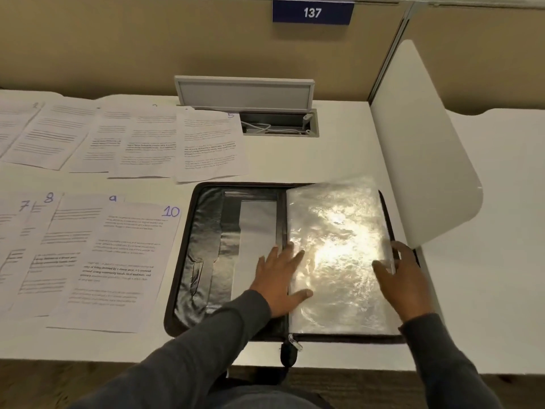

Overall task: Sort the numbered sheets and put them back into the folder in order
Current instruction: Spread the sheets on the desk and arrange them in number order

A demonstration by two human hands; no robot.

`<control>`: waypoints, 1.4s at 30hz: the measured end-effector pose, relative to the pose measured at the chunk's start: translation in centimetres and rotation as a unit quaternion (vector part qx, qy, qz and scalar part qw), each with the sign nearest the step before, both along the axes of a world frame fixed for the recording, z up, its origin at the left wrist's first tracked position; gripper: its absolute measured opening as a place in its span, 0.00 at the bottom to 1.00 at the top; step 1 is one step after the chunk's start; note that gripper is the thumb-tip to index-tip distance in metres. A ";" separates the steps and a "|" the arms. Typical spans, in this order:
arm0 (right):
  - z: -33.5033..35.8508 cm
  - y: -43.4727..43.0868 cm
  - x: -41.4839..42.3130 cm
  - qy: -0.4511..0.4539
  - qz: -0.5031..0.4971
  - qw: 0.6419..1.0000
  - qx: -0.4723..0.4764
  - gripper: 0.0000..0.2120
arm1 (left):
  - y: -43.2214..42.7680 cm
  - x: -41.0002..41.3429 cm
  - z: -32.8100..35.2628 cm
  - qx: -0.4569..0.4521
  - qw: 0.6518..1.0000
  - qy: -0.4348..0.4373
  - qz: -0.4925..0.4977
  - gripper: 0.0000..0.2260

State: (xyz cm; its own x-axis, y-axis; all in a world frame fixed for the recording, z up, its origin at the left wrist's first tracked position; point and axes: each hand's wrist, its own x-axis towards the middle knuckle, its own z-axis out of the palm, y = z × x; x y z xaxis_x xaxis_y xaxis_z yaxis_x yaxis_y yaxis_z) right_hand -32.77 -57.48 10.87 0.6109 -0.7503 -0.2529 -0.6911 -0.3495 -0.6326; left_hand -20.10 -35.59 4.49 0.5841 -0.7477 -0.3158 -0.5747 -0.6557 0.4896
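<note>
Head cam:
- Folder [206, 246], black, zip type, lies open flat on white desk [295, 160], near front edge, right of ctr. Zip pull [295, 343] at bottom of spine, hanging toward desk edge.
- Folder's left half: dark lining w/ a pale strip, no paper in it. Right half: stack of clear pockets [339, 231], strong glare; can't tell if any hold paper.
- Left hand [280, 278]: flat, fingers spread wide, palm down across spine; fingertips and thumb rest on left edge of pockets. Holds nothing.
- Right hand [404, 281]: at right edge of pockets, thumb on top, a pocket edge runs btwn thumb and fingers, a light pinch.
- Sheets [141, 143] all out of folder, on desk to its left, in 2 overlapping rows. Far row: last one at right marked 5 [211, 143], its corner just beside folder's top edge. Near row, left to right: 7 [23, 206], 8 [48, 199], 9 [79, 219], 10 [126, 261]; 10 lies on top, just beside folder's left side, not touching as far as I can tell. Other numbers too faint or cut off.
- Behind folder: cable tray [280, 125], flap [244, 93] up, white cable inside. White divider [427, 143] right of folder. Blue sign 137 [312, 12] on back panel.
</note>
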 end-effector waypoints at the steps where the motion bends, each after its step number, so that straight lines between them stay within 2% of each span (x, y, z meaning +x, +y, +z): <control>1: -1.0 -0.5 -0.2 0.014 -0.006 1.000 -0.024 0.32 | -0.3 -0.5 -0.7 0.047 0.998 -0.029 -0.032 0.41; 5: -4.9 -0.1 -0.6 0.080 0.041 0.993 -0.083 0.44 | -0.8 -1.8 -1.5 0.106 0.990 -0.073 -0.052 0.44; 8: -7.1 1.4 -0.6 0.159 0.081 0.976 -0.125 0.45 | -0.4 -1.8 -1.6 0.121 0.988 -0.088 -0.045 0.44; 11: -7.7 2.4 -0.6 0.180 0.088 0.970 -0.138 0.44 | 0.1 -1.7 -1.4 0.126 0.987 -0.086 -0.041 0.44; 21: -8.4 2.2 -0.3 0.166 0.073 0.970 -0.161 0.41 | 0.7 -0.8 -0.8 0.104 0.992 -0.054 -0.035 0.47; 26: -7.5 3.5 1.5 0.147 0.078 0.965 -0.203 0.44 | 2.0 0.9 0.0 0.050 0.999 -0.014 0.001 0.46; 33: -5.5 11.9 9.3 0.060 0.203 0.958 -0.191 0.44 | 9.9 7.6 -0.4 0.030 0.989 -0.094 0.106 0.39; 39: -4.9 21.3 17.7 0.043 0.313 0.930 -0.188 0.43 | 20.2 15.1 -0.5 0.031 0.972 -0.144 0.186 0.41; 42: -5.0 26.4 22.2 0.038 0.354 0.918 -0.176 0.44 | 25.7 18.8 -0.4 0.028 0.958 -0.138 0.251 0.41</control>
State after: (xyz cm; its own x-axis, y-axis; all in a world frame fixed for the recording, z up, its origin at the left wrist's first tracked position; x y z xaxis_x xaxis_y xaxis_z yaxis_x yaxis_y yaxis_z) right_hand -10.56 -31.05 5.83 0.9675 -0.2150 -0.1331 -0.2490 -0.9013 -0.3546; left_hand -1.31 -9.90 4.10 0.9322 -0.3380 -0.1293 -0.2832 -0.9038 0.3209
